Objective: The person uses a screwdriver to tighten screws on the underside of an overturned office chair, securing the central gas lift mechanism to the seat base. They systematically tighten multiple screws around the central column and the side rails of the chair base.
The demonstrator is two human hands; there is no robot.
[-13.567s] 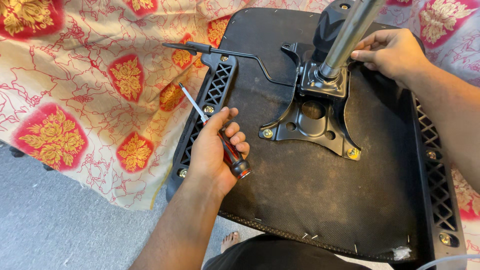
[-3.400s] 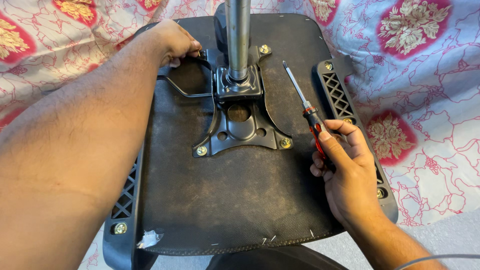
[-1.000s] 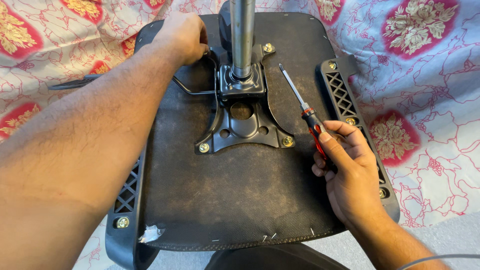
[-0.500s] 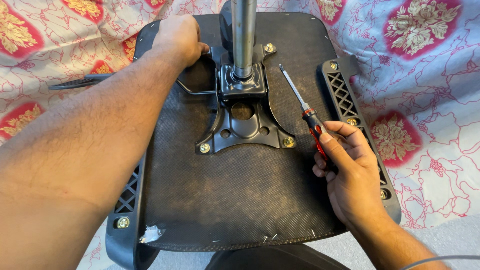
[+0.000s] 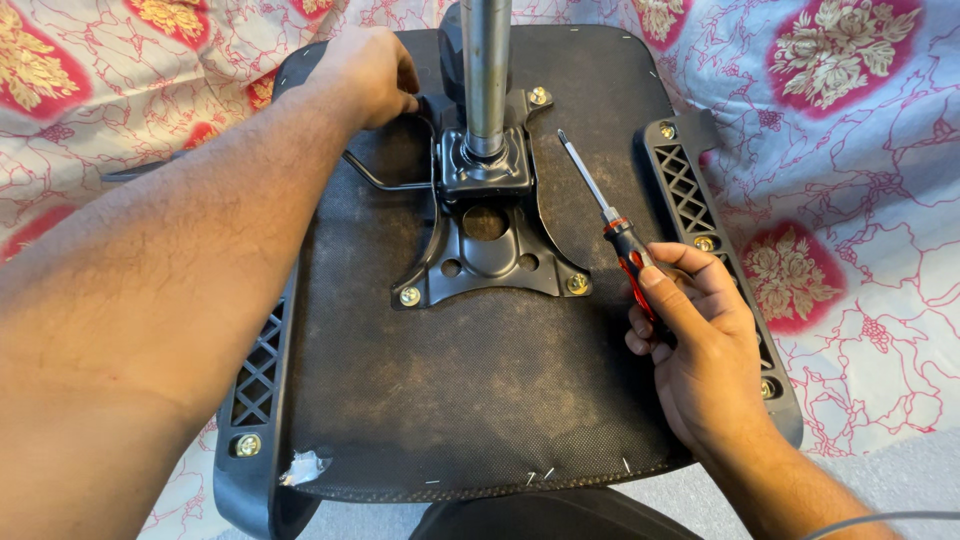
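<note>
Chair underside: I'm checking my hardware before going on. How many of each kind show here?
Gold bolts: 7
Arm brackets: 2
Screwdriver: 1
Mounting plate: 1
Steel column: 1
Lever: 1
Total: 13

Single head-worn view, looking steeply down, close range. Upturned black fabric-covered chair seat underside (image 5: 480, 400) fills frame centre; red-and-cream floral cloth (image 5: 850, 150) beneath reaches frame edges. Left forearm enters from lower left, right from lower right. No second view.
</note>
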